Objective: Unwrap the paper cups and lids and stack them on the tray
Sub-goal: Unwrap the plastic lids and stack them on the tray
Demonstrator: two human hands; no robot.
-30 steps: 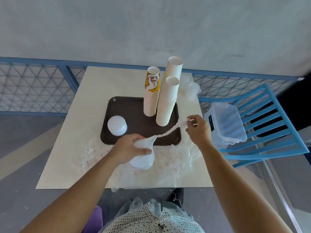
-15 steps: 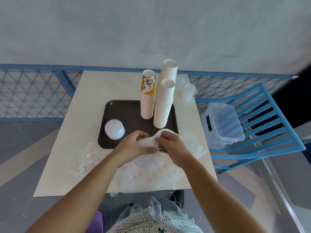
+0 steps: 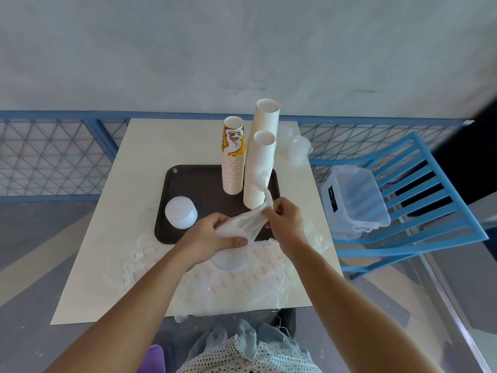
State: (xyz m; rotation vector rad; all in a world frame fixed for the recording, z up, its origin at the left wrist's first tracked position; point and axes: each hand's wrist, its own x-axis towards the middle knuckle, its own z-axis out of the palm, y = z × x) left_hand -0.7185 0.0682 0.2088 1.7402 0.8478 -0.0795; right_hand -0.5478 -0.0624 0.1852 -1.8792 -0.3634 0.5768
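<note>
Since half a second ago the right hand (image 3: 285,222) has drawn apart from the left hand (image 3: 215,238), stretching the clear plastic wrap (image 3: 243,224), both sets of fingers clamped on it, over the wrapped white lids (image 3: 232,261) at centre frame. Pale square surface (image 3: 107,251), grey wall above, blue chair (image 3: 419,184) at right. Dark textured tray (image 3: 199,184) holds ribbed paper cups (image 3: 233,162) in stacks and a round lid stack (image 3: 180,215).

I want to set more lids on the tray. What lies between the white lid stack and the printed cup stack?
Nothing: in the head view, bare brown tray separates the lid stack from the printed cup stack.
</note>
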